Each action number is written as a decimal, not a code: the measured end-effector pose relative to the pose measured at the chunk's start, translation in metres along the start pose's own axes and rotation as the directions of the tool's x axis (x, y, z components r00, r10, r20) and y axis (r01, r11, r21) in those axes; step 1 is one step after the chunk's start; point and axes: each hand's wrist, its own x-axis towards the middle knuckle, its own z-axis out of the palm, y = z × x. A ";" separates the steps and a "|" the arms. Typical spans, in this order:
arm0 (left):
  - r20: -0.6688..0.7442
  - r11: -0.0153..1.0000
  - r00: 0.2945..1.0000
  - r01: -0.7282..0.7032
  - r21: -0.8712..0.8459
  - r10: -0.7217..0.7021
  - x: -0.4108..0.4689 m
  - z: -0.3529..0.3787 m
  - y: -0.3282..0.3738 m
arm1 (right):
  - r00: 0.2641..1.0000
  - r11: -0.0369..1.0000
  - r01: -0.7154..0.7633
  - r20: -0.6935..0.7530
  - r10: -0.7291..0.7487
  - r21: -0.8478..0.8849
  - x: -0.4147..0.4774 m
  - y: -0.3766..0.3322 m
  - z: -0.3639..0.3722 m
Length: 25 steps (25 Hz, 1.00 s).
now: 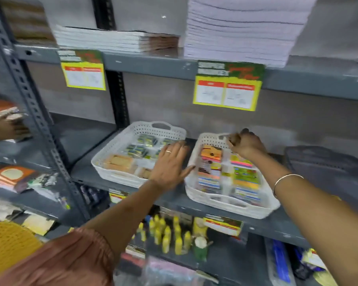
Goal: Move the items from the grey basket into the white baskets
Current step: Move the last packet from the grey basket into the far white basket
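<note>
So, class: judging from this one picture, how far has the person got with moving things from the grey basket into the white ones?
Done: both white baskets, the left and the right, already hold packets. In hand: the left hand lies flat and open between them, while the right hand is curled over the right basket's far rim; whether it holds anything is unclear. Left: the grey basket is too blurred to show any contents.

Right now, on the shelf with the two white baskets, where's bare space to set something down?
Bare shelf left of the left white basket, up to the upright post. Crowded: both hands fill the narrow gap beside the right white basket; the grey basket sits farther right.
</note>
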 end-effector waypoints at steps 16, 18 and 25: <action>0.433 0.926 0.826 0.371 0.066 -0.362 -0.131 0.006 -0.262 | 0.727 0.835 0.520 0.607 -0.322 -0.179 -0.054 -0.199 0.140; 0.503 0.936 0.797 0.343 0.081 -0.335 -0.137 0.016 -0.263 | 0.715 0.839 0.516 0.627 -0.309 -0.175 -0.056 -0.197 0.141; 0.489 0.967 0.841 0.253 0.027 -0.233 -0.145 0.028 -0.268 | 0.671 0.838 0.526 0.675 -0.306 -0.143 -0.055 -0.193 0.148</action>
